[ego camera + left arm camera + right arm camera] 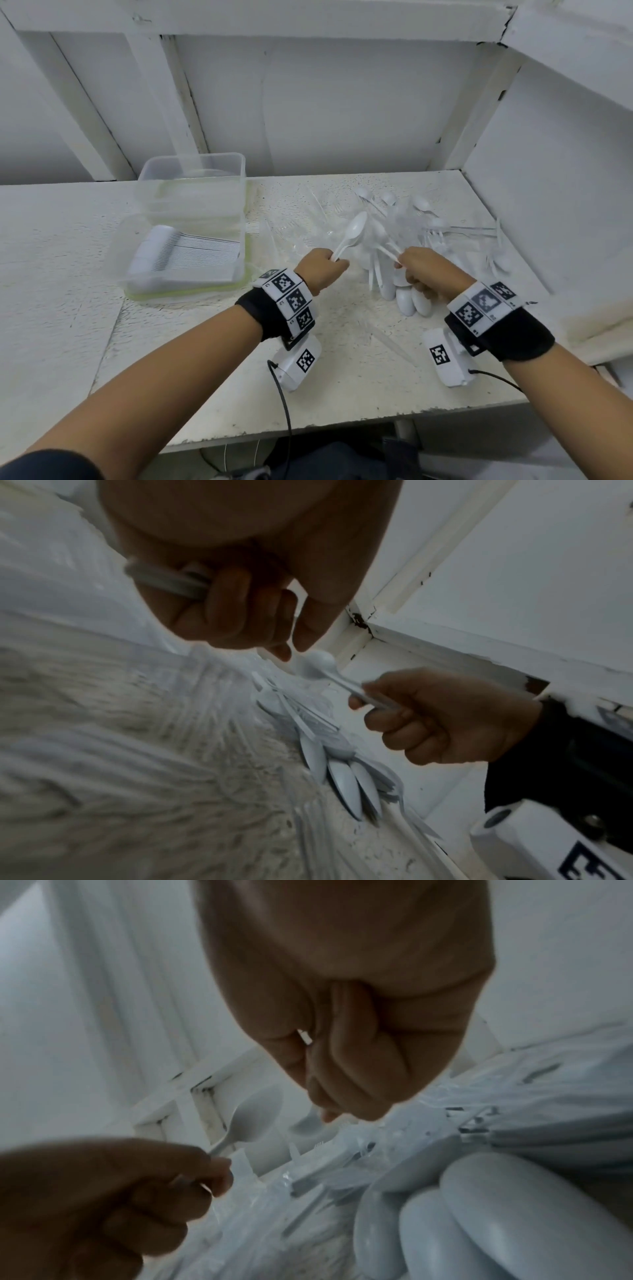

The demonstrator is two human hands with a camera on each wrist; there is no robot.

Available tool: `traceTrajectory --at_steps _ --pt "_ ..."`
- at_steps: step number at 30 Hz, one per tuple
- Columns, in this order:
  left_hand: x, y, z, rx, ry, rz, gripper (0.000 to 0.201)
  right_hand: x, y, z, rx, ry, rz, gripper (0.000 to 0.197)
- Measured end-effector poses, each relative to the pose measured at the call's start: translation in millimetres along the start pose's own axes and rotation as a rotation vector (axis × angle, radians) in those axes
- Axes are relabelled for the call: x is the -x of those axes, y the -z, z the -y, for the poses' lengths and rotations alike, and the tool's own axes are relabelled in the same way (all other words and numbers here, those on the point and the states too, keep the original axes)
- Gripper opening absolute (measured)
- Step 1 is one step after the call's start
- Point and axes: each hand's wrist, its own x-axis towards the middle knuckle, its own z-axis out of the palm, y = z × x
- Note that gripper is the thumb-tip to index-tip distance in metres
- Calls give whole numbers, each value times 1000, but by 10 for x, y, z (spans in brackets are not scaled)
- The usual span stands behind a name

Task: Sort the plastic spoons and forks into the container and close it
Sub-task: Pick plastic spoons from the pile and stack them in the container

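A clear plastic container [236,219] at the left holds a neat row of white cutlery [191,253]. A loose pile of white spoons and forks [414,219] lies in the middle of the table. My left hand [334,262] grips the handle of a white spoon [356,228], bowl pointing up and away. Just to its right, my right hand [404,262] pinches the handle of another spoon [378,233]. In the left wrist view the right hand [438,718] holds its spoon [318,664]. In the right wrist view the left hand [120,1191] holds its spoon [255,1115].
A second clear tub [191,174] stands right behind the container. Several spoon bowls [411,301] lie under my right hand. White walls and shelf posts close in the back and right. The table's front edge [308,428] is near my forearms.
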Motion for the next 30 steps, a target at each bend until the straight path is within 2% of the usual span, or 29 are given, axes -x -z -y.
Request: traceTrajectory --at_steps 3,8,15,18,22,25,30 --pt "-62 -136 -86 -63 -16 21 24 57 95 -101 -132 55 -44 22" --pt "-207 -359 -219 -149 -32 -4 41 -7 124 -242 -208 -5 -49 15" --pt "-242 -400 -248 -236 -10 30 36 -49 96 -311 -312 -91 -71 17" --pt "-203 -299 -234 -175 21 39 33 -26 89 -277 -330 -101 -77 16" --pt "-163 -91 -154 -1 96 61 27 -27 10 -237 -269 7 -71 17" --pt "-110 36 -99 93 138 49 29 -54 -49 -186 -226 29 -95 17" --pt "30 272 -51 74 83 41 24 -66 -114 -63 -248 57 -69 15"
